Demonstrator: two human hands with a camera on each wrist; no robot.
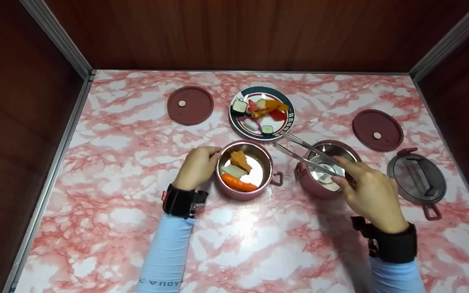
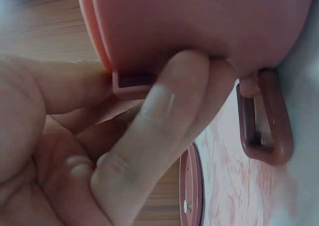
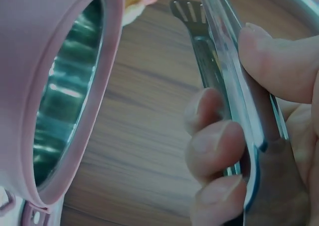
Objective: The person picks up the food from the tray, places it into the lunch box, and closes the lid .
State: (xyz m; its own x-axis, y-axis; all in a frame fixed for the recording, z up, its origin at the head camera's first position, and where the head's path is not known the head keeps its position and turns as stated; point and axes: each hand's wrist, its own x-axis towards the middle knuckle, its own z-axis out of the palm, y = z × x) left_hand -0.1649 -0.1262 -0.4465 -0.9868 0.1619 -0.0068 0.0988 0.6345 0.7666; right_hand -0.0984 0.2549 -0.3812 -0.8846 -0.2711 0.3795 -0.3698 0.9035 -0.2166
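Observation:
My left hand [image 1: 196, 169] grips the side handle [image 2: 132, 89] of a pink pot [image 1: 244, 195], with the thumb near the rim and fingers curled beneath. Inside that pot lie an orange sausage-shaped piece [image 1: 238, 183], a brown fried-looking piece [image 1: 240, 160] and a pale piece [image 1: 234, 171]. In my right hand [image 1: 375, 193] is a pair of metal tongs [image 3: 234, 76], held between thumb and fingers. Their arms are spread, and nothing is between the slotted tips, which point at the plate's near edge. Below the tongs stands a second pink pot [image 1: 320, 189], its shiny interior showing no food.
A dark-rimmed plate [image 1: 281, 95] with several toy-like food pieces, sushi rolls among them, sits behind the pots. Dark red round lids lie at the back left [image 1: 193, 112] and right [image 1: 375, 122]. A glass lid [image 1: 409, 179] rests at far right. Wooden panels [image 1: 234, 36] enclose the table.

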